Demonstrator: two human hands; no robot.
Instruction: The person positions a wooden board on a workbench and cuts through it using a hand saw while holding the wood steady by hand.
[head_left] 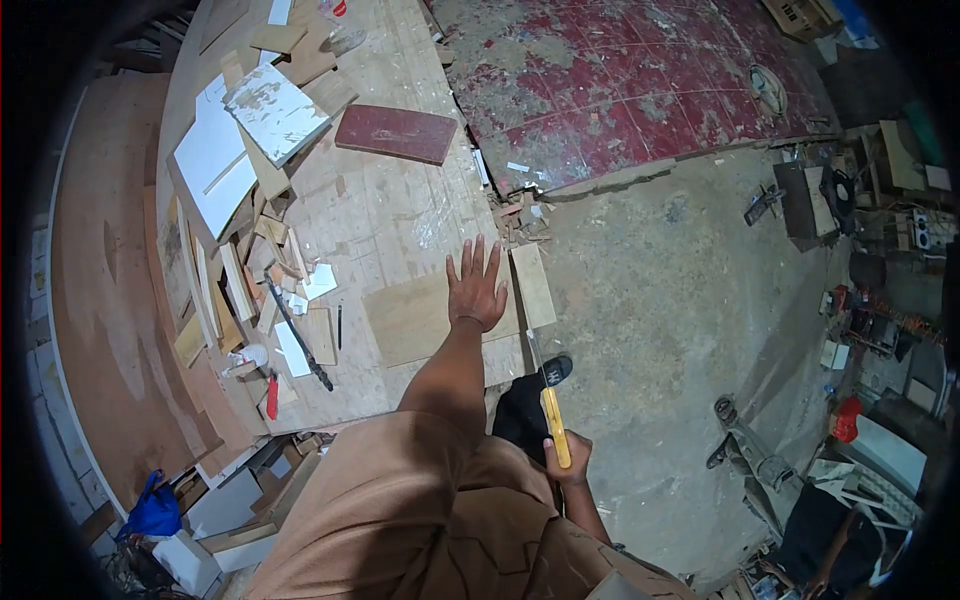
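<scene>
My left hand [477, 288] lies flat with fingers spread on a thin plywood board [410, 320] at the table's right edge. A narrower pale strip [534, 286] of the wood juts past the edge, with a dark gap between it and the board's main part. My right hand [568, 458] is wrapped round the yellow handle [555, 425] of a handsaw. The saw's thin blade [536, 350] points away from me, its far end at the near end of that gap.
The wooden table [380, 225] carries a dark red block [396, 133], a white-faced panel [275, 112], wood offcuts, a pencil [339, 326], a long dark bar [298, 335] and a red-handled tool [272, 396]. Concrete floor [640, 300] lies right; a person's leg [760, 455] shows at lower right.
</scene>
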